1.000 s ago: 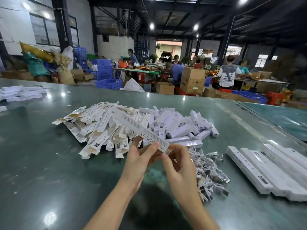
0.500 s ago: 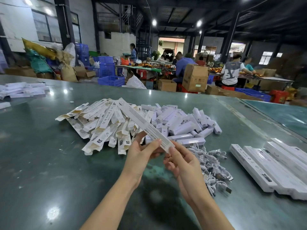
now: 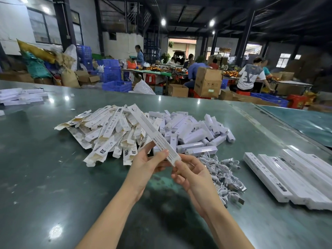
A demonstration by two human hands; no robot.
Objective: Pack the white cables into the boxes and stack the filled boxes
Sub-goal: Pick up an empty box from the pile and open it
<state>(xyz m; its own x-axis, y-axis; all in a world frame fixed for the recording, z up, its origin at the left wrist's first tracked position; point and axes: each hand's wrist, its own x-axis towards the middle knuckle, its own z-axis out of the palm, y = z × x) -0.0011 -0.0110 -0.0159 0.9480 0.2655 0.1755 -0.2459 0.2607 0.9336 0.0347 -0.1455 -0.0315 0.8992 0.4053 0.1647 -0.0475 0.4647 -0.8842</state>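
Both hands pinch the near end of a long, slim white cardboard box point(image 3: 154, 133): left hand point(image 3: 147, 164) steadying, right hand point(image 3: 194, 175) at its open mouth, likely readying it for filling. The tangled white cables point(image 3: 222, 175) lie just right on the green worktop point(image 3: 36, 168).

Green table point(image 3: 53, 186), flat box pile point(image 3: 107, 133), white cables point(image 3: 222, 173), filled boxes point(image 3: 291, 177)

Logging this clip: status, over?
Both hands pinch one long box. Cables loose, right. Filled boxes far right. Nothing blocking.
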